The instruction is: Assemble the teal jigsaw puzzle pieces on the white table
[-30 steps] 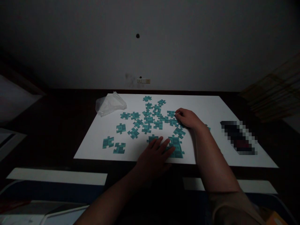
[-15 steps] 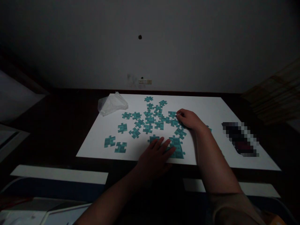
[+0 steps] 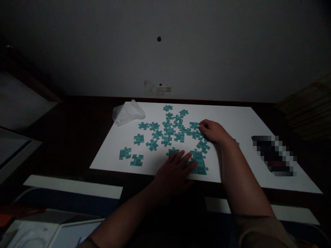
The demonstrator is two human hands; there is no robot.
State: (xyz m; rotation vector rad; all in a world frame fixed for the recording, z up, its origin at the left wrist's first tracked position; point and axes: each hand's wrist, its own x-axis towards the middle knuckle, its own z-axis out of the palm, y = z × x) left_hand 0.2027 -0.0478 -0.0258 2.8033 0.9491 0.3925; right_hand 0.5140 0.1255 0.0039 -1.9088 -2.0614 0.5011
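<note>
Several teal jigsaw puzzle pieces (image 3: 169, 131) lie scattered across a white tabletop (image 3: 227, 119). My left hand (image 3: 177, 168) rests palm down at the near edge, fingers spread, partly covering a joined block of pieces (image 3: 198, 162) and a piece (image 3: 172, 152) beside it. Farther back, my right hand (image 3: 212, 131) has thumb and forefinger bent together at the right edge of a puzzle piece (image 3: 193, 125). Its other fingers are curled, and what lies under the palm is hidden. Another piece (image 3: 236, 142) shows partly behind my right forearm.
A crumpled clear plastic bag (image 3: 129, 113) sits at the table's far left corner. On the right lies a dark, pixelated object (image 3: 274, 156). Pale-topped seats (image 3: 74, 186) stand below the near edge. A wall with a socket strip (image 3: 163, 89) rises behind.
The whole view has shifted slightly, so the table appears farther right. Both hands stay in nearly the same places against the puzzle pieces.
</note>
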